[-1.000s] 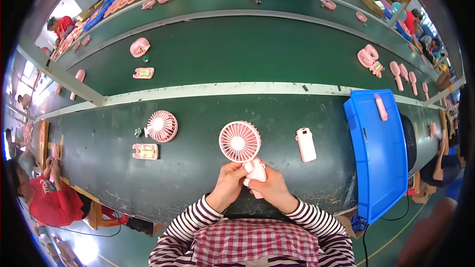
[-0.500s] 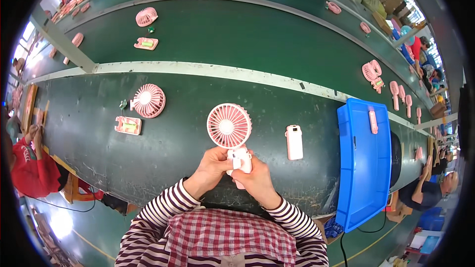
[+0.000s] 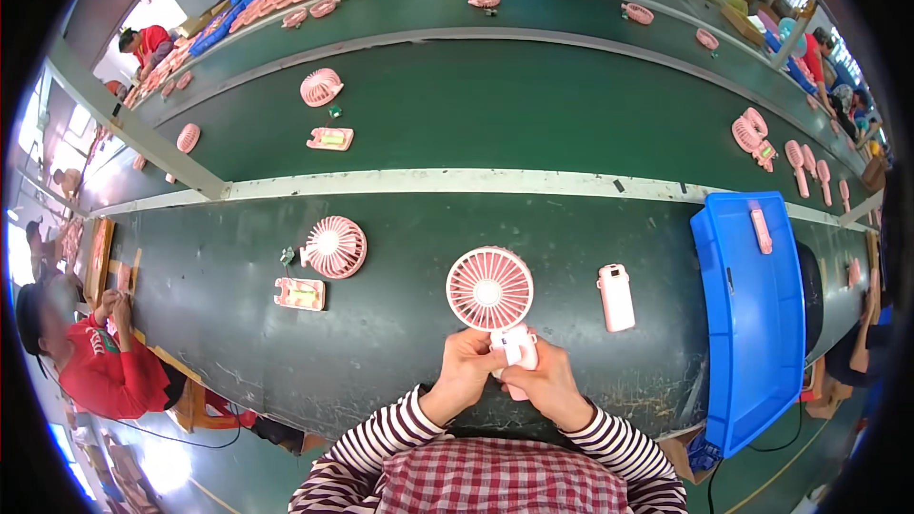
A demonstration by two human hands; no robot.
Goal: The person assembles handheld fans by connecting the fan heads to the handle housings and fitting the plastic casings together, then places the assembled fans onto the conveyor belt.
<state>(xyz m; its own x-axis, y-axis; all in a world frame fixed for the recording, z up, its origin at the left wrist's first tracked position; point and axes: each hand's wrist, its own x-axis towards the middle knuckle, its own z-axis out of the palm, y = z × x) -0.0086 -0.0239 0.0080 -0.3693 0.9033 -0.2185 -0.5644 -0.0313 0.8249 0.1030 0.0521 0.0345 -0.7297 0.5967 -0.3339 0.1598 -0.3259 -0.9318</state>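
Observation:
A pink handheld fan (image 3: pixel 489 289) with a round slatted grille is held upright between my hands, grille away from me. My left hand (image 3: pixel 466 368) is closed on the top of its pale handle, just below the grille. Lower down, my right hand (image 3: pixel 552 385) wraps the same handle, with the thumb across its front. Part of the handle is hidden by the fingers. A loose pale pink handle shell (image 3: pixel 617 298) lies to the right. On the left rest another fan head (image 3: pixel 335 247) and an open handle half (image 3: pixel 300 293) with a green part inside.
A blue tray (image 3: pixel 757 324) stands at the right with one pink handle piece (image 3: pixel 761 230) in it. Beyond a pale rail (image 3: pixel 428 180), a green conveyor (image 3: pixel 533 105) carries more fan parts. A co-worker in red (image 3: pixel 124 371) sits at the far left.
The whole scene sits lower and further right in the picture, as my view has shifted. Both hands keep their hold on the fan, with little change in grip.

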